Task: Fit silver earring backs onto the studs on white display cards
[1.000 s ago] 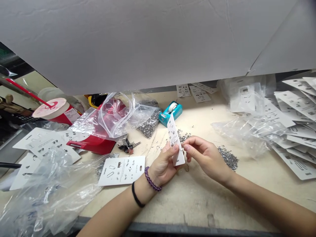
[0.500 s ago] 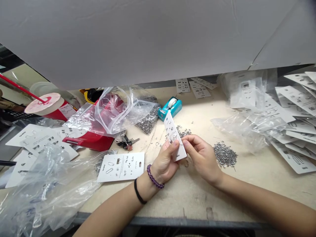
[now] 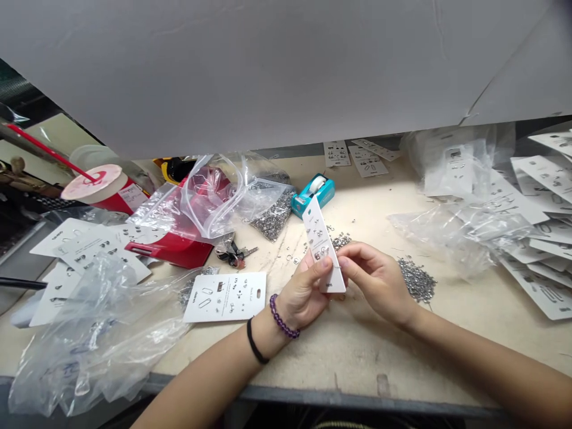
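White card (image 3: 320, 232), purple beaded bracelet (image 3: 277, 319), teal tape dispenser (image 3: 319, 195), red-and-white cup (image 3: 117, 199)

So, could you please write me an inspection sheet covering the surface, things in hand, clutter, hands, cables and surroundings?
Surface: pale tabletop, with heaped small metal pieces.
Things in hand: white card carrying small metal parts, held tilted.
Clutter: clear plastic bag, teal tape dispenser, red cup, key, stacked cards.
Hands: left hand grips the card; right hand has fingertips at its edge, possibly with something; cannot tell.
Cables: dark rod or cable at the left; cannot tell which.
Surroundings: large pale panel above the table's back.
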The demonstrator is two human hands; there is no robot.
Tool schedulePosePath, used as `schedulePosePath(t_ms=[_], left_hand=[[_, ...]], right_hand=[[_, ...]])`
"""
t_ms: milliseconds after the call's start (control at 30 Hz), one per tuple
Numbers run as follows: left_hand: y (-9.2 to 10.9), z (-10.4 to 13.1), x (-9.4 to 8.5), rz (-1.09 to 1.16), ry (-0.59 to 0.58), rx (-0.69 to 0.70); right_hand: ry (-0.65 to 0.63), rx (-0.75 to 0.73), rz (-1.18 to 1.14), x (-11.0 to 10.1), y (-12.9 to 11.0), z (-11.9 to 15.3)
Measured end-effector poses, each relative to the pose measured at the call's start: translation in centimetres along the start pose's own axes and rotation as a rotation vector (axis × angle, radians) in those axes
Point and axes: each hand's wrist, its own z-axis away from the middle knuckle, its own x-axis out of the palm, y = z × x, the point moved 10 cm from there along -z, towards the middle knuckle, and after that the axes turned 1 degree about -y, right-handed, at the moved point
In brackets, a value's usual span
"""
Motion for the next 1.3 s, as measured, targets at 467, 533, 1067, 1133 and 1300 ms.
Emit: schedulePosePath(t_ms=[467,533,1067,1133,1300], left_hand=[[1.6,-0.1,1.0,-0.155,-0.097,0.088],[2.2,-0.1,1.1,-0.078,-0.088,0.079],[2.1,0.0,1.1,0.266,-0.111,-0.047],[2.1,0.0,1.1,0.268,-0.110,-0.047],[2.1,0.0,1.0,0.288,-0.102,-0.049]], right_hand=[[-0.202,-0.058,0.338,-0.3,-2.5,-0.7],[-0.197,-0.090,0.584,-2.0,-4.0,-1.2],[-0.290,0.294,1.631,-9.9,0.6,-1.2],[-0.228,0.253,1.626,-9.3,0.4,-2.0],[-0.220,-0.050,1.266,-7.5,-3.7,-1.7]])
